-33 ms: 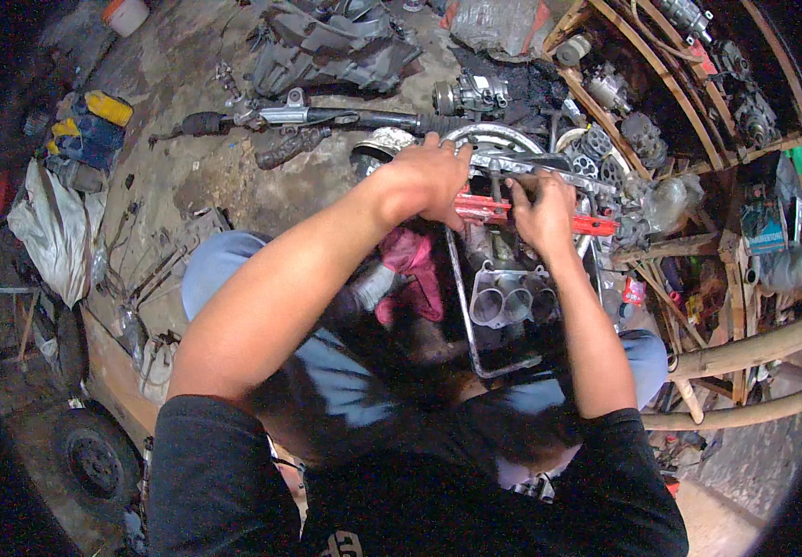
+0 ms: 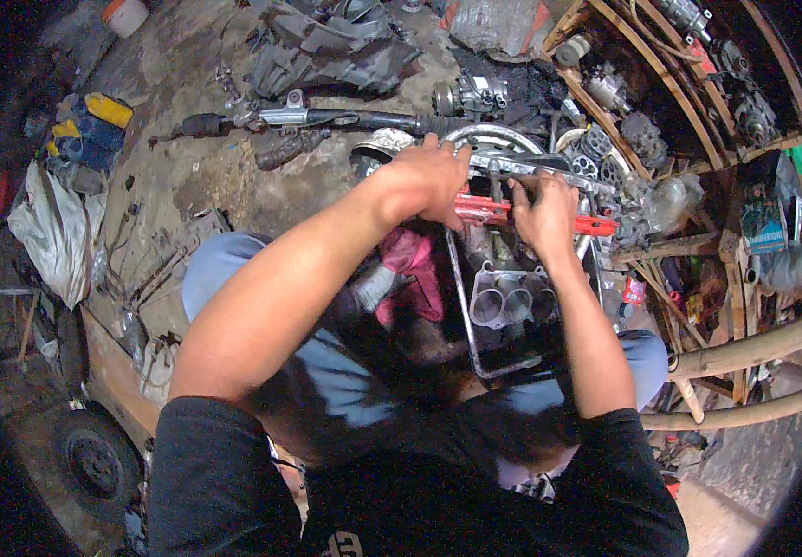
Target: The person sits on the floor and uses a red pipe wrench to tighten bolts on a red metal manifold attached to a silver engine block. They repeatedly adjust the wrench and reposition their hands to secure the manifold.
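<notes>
A long red metal bar (image 2: 594, 226) lies crosswise before me, alongside a silver metal rail (image 2: 512, 167). My left hand (image 2: 431, 179) is closed over the left end of the red bar, its fingers reaching across to the rail and its thumb hanging down on the near side. Curled over the bar farther right is my right hand (image 2: 547, 209), thumb and fingers bent together at a small dark part I cannot make out. Below them stands a grey metal casting with round ports (image 2: 512, 304), inside a thin metal frame (image 2: 464, 316).
Pink cloth (image 2: 407, 269) lies left of the frame. A wheel rim (image 2: 503, 137) sits behind it, and a steering rack (image 2: 355, 118) stretches across the floor. Wooden shelves (image 2: 647, 56) with engine parts rise at right. Bamboo poles (image 2: 754, 345) stand nearby; a tyre (image 2: 95, 459) lies lower left.
</notes>
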The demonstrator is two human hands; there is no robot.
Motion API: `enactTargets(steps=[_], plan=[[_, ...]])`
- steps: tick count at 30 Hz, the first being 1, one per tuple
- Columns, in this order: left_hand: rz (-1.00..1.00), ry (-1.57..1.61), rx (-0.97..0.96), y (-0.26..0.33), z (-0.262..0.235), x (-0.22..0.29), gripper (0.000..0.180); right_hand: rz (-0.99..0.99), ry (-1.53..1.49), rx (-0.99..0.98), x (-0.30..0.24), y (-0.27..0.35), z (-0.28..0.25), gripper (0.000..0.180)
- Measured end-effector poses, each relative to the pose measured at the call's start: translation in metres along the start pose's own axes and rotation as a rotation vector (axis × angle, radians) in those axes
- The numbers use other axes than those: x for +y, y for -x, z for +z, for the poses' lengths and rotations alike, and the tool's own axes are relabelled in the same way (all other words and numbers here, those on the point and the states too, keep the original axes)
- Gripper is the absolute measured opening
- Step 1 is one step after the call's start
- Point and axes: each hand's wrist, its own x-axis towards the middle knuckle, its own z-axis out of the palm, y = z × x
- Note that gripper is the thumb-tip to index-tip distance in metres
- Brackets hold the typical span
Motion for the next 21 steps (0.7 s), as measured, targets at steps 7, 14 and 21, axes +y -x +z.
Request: enactTargets(steps=[7, 14, 21], plan=[[-0.009, -0.002, -0.012, -0.0017, 0.0005, -0.0003, 0.109, 0.017, 0.109, 0.008, -0.0029, 0.0004, -0.0018, 0.022], [-0.007, 0.010, -0.015, -0.0007, -0.0002, -0.0011, 0.106, 0.002, 0.120, -0.028, -0.0010, -0.0010, 0.0008, 0.021], [-0.005, 0.005, -0.003, -0.0012, 0.0012, 0.0004, 0.105, -0.033, 0.118, -0.021, 0.0023, -0.0015, 0.0004, 0.021]])
